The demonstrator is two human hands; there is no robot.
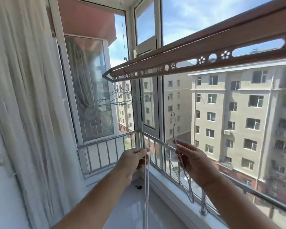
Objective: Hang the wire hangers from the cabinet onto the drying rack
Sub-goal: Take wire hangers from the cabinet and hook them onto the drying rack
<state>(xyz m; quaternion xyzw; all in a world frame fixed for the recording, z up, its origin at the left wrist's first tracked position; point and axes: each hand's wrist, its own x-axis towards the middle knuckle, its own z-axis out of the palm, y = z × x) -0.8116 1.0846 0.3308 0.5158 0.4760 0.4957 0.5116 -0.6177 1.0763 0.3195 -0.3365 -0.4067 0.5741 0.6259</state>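
A brown drying rack (188, 52) with punched holes runs overhead from the upper right down to the centre left. Several wire hangers (116, 96) hang from its far left end. My left hand (135, 160) pinches the neck of a wire hanger (146, 179) seen edge-on, its hook pointing up. My right hand (191, 160) grips the neck of a second wire hanger (173, 123), its hook raised and its body hanging down past my wrist. Both hands are well below the rack. The cabinet is not in view.
A white windowsill (139, 210) lies under my arms. A metal guard rail (106, 152) lines the windows along the front and right. White curtains (23, 96) hang at the left. A small dark object (138, 187) sits on the sill.
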